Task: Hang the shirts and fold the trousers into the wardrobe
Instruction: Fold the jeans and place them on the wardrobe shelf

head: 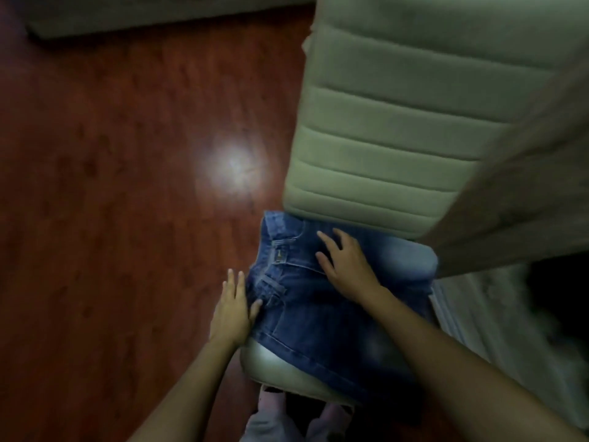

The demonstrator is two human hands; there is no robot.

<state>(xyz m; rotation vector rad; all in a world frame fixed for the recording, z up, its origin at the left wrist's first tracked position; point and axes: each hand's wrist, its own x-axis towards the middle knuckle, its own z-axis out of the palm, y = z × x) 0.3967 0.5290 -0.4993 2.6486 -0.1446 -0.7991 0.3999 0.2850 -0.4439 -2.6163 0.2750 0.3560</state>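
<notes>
Starting at the far left, open room is offered by the red wooden floor, which lies outward of the left hand. That hand is laid flat with straight fingers against the left edge of the folded jeans, the thumb touching the denim; nothing is grasped by it. The jeans are found on the chair seat, with the waistband and zip lying between the two hands. Inward of the left hand, the right hand is spread palm-down on the upper part of the denim, its fingers released and pressing rather than clutching.

The step is judged to be the flattening and squaring of the fold. It would be done well if the bundle were held down under the right palm while the left edge is pushed in by the left hand, so that no layer hangs past the seat rim just below the left wrist. Beyond the right fingertips the ribbed chair back meets the jeans, so no room is left for sliding forward. Right of the right forearm a pale blurred surface lies close; what it is cannot be told. Lifting clear is judged easiest toward the left.
</notes>
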